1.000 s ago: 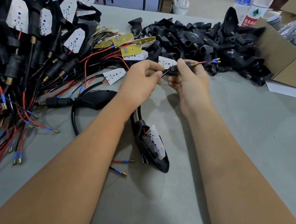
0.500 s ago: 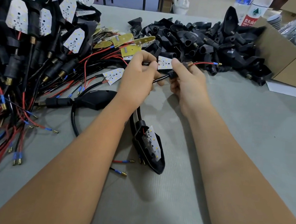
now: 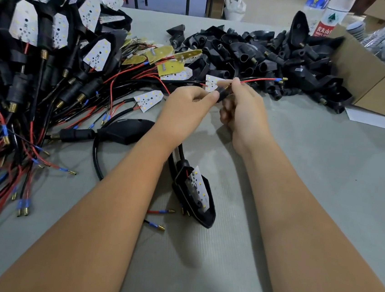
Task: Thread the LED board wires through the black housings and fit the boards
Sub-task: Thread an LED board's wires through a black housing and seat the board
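Red wire [image 3: 257,80] threaded through black housing stem [image 3: 222,92], held above worktop [image 3: 327,164] mid-scene. White LED board [image 3: 211,82] just behind stem. Left hand [image 3: 186,107] pinching stem's near end; right hand [image 3: 245,108] pinching wire at brass tip. Finished housing with board [image 3: 196,193] on worktop between forearms. Empty housings pile [image 3: 267,58] beyond hands, cardboard box [image 3: 372,76] right.
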